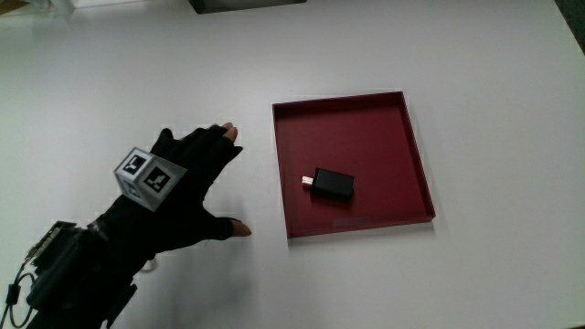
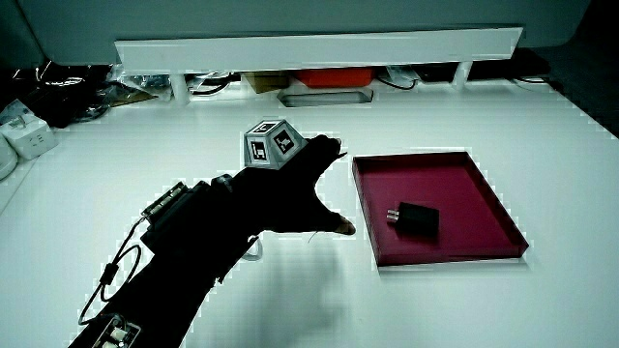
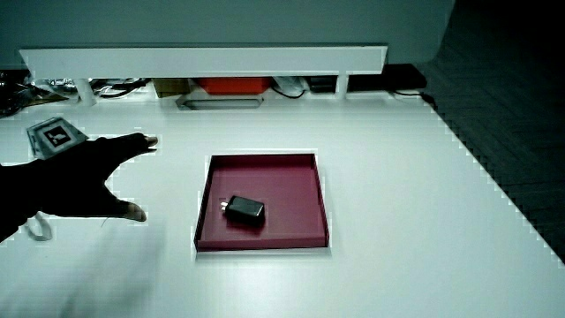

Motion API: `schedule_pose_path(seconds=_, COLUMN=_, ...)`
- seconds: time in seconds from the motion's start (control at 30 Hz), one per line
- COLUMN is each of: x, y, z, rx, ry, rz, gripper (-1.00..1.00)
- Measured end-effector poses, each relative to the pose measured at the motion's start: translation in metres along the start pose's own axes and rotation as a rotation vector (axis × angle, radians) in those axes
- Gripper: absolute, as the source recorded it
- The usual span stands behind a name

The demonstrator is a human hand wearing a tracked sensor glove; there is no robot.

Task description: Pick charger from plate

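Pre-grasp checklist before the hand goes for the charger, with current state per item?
1. Charger is in the red plate: ok, it lies flat on the plate floor, apart from every wall.
2. Nothing covers or touches the charger: ok, it is the only thing in the plate.
3. Hand is free to grasp: ok, fingers spread, holding nothing.
4. Hand is over the charger: not ok, it is beside the plate, over bare table.
5. Path from hand to plate is free: ok, only bare table between them in the main view and both side views.
6. Plug orientation known: ok, the metal end points toward the hand.
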Motion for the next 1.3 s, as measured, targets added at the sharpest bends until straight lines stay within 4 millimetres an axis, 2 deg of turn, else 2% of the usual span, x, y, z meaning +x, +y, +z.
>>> schedule_pose_path(seconds=0.07, x=0.005, y=0.006, z=-0.001, rx=0.009, ry=0.027, rz=-0.029, gripper=0.00)
schedule_pose_path(seconds=0.2, x=0.004, y=0.019, z=-0.011, rx=-0.006, ry=-0.057, rz=-0.020, gripper=0.00)
schedule_pose_path(seconds=0.23, x=0.012, y=0.022, z=-0.008, rx=-0.006, ry=0.025, rz=-0.057, gripper=0.00)
schedule_pose_path(seconds=0.3, x=0.007, y=0.030, z=-0.019, rx=-0.012, ry=-0.060, rz=-0.040, gripper=0.00)
schedule_pose_path(seconds=0.37, x=0.017, y=0.037, z=-0.017, rx=0.011, ry=0.069, rz=-0.119, gripper=0.00)
schedule_pose_path(seconds=0.43, x=0.010, y=0.048, z=-0.033, rx=-0.018, ry=0.006, rz=-0.070, gripper=0.00)
schedule_pose_path(seconds=0.5, x=0.021, y=0.054, z=-0.031, rx=-0.049, ry=0.070, rz=-0.035, gripper=0.00)
schedule_pose_path(seconds=0.53, x=0.017, y=0.058, z=-0.037, rx=-0.070, ry=0.044, rz=-0.009, gripper=0.00)
schedule_pose_path(seconds=0.67, x=0.030, y=0.072, z=-0.037, rx=-0.086, ry=0.115, rz=-0.013, gripper=0.00)
schedule_pose_path(seconds=1.13, x=0.040, y=0.111, z=-0.068, rx=-0.136, ry=0.079, rz=0.027, gripper=0.00)
schedule_pose_path(seconds=1.3, x=0.037, y=0.121, z=-0.081, rx=-0.151, ry=0.071, rz=0.048, gripper=0.00)
